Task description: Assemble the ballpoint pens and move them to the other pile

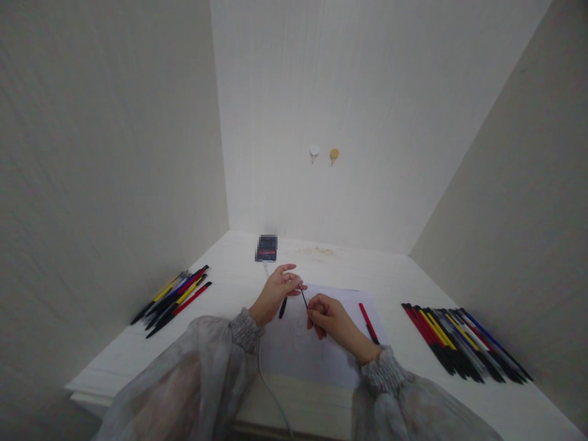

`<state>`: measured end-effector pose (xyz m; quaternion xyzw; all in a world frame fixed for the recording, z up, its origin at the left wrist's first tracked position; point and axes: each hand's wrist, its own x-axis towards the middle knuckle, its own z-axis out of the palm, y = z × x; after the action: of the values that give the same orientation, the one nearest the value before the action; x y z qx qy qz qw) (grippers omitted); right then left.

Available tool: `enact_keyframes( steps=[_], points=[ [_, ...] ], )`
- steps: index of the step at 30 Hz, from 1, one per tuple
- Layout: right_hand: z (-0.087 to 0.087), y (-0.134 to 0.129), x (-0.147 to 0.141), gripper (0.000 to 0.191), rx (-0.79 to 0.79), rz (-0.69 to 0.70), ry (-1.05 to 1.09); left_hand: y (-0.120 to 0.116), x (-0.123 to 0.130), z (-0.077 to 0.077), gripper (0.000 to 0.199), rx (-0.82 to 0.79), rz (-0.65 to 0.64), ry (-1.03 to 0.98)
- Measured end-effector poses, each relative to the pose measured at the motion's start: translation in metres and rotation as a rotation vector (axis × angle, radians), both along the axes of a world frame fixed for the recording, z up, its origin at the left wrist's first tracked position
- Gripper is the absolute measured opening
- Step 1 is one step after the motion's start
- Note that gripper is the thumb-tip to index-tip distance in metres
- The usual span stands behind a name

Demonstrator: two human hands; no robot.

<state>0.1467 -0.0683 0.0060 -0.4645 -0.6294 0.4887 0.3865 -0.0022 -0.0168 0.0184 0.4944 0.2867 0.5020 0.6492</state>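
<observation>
A thin dark pen refill (304, 297) slants between my two hands over a white sheet of paper (298, 361). My left hand (275, 293) pinches its upper end between thumb and finger, the other fingers partly spread. Lower down, my right hand (329, 316) grips it with curled fingers, which hide its bottom end. Below my left hand lies a short black pen piece (283, 307), partly covered by the fingers. A red pen with a black end (368, 322) rests on the paper, right of my right hand.
Several coloured pens (179, 301) are heaped at the left wall. A row of several more pens (459, 342) lies at the right. Near the back wall is a phone (266, 248), and a white cable (272, 392) runs over the front edge. Two hooks (334, 154) are on the wall.
</observation>
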Motion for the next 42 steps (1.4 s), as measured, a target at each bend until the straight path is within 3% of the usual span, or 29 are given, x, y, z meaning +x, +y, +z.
enact_keyframes(
  steps=[9,14,17,20,23,26,28,30,33,36,38,42],
  points=[
    [0.003,0.003,0.002,0.017,0.056,-0.107,0.003,-0.008,0.003,0.004,0.045,0.085,-0.081,0.081],
    [0.007,0.002,0.002,0.019,0.085,-0.151,0.016,0.000,0.001,0.002,0.053,0.151,-0.070,0.155],
    [0.009,0.003,0.003,0.019,0.110,-0.177,0.019,0.009,-0.006,-0.003,0.051,0.281,0.121,0.449],
    [0.009,0.003,0.004,0.019,0.123,-0.207,0.036,0.013,-0.015,-0.010,0.041,0.444,0.330,0.986],
    [0.007,0.004,0.003,0.018,0.126,-0.213,0.050,0.012,-0.021,-0.017,0.044,0.492,0.276,1.391],
    [0.007,0.004,0.002,0.018,0.126,-0.208,0.046,0.012,-0.022,-0.021,0.037,0.487,0.179,1.508],
    [0.007,0.004,0.002,0.018,0.123,-0.208,0.037,0.013,-0.020,-0.020,0.029,0.452,0.158,1.424],
    [0.008,0.003,0.002,0.018,0.116,-0.209,0.027,0.015,-0.017,-0.016,0.028,0.342,0.115,1.191],
    [0.009,0.001,0.002,0.017,0.098,-0.204,0.016,0.018,-0.013,-0.008,0.029,0.098,0.075,0.610],
    [0.009,0.000,0.002,0.017,0.058,-0.186,0.014,0.018,-0.013,-0.002,0.026,-0.069,0.125,0.124],
    [0.009,0.000,0.001,0.016,0.033,-0.175,0.007,0.019,-0.015,0.000,0.024,-0.131,0.145,-0.009],
    [0.011,-0.001,0.000,0.015,0.034,-0.172,-0.025,0.017,-0.016,0.000,0.024,-0.177,0.125,-0.059]
  ],
)
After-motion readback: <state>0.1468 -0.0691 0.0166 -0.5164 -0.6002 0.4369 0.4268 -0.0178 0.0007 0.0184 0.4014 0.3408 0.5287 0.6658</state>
